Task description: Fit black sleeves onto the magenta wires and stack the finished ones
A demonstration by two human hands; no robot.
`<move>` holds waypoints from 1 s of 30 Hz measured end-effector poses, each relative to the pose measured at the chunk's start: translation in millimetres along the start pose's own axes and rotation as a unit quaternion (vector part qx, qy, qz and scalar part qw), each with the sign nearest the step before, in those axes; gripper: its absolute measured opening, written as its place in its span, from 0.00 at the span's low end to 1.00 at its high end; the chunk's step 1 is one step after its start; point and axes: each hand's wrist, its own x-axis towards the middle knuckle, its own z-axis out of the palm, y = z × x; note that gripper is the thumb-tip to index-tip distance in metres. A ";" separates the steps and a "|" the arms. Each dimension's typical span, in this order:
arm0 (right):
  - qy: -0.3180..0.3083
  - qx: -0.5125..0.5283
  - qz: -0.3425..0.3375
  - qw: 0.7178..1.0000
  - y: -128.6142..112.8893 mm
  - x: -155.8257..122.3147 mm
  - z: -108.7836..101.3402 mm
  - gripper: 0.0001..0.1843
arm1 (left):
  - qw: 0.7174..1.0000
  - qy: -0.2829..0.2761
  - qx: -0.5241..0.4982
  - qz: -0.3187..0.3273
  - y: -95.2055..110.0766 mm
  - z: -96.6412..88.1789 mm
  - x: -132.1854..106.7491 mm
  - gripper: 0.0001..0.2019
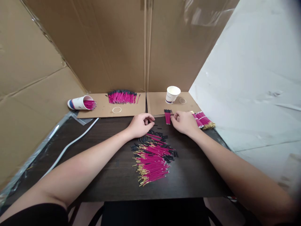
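Observation:
A loose pile of pink wires with gold tips (pixel 151 163) lies in the middle of the dark table (pixel 94 169), with several short black sleeves (pixel 164 147) scattered around it. My left hand (pixel 140 124) rests just behind the pile, fingers curled in a pinch; what it holds is too small to see. My right hand (pixel 184 122) sits to the right, fingers closed, its fingertips touching a small bunch of pink wires with black ends (pixel 167 116) that lies on the table edge.
Bundled pink wires (pixel 202 120) lie right of my right hand. On the cardboard at the back: a fanned row of finished wires (pixel 122 97), an upright paper cup (pixel 172 94), a tipped cup holding wires (pixel 81 103), two rubber bands (pixel 116 110). A white cable (pixel 70 144) crosses the left.

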 end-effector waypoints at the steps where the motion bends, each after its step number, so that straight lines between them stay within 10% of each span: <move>1: -0.002 0.000 0.004 1.000 -0.5 -0.1 -0.2 0.18 | 1.000 0.000 0.000 0.004 -0.5 0.1 -0.1 0.05; 30: -0.025 0.082 -0.010 0.996 -13.4 -7.0 -12.0 0.03 | 0.994 -0.006 0.057 0.093 2.5 -1.0 -1.1 0.06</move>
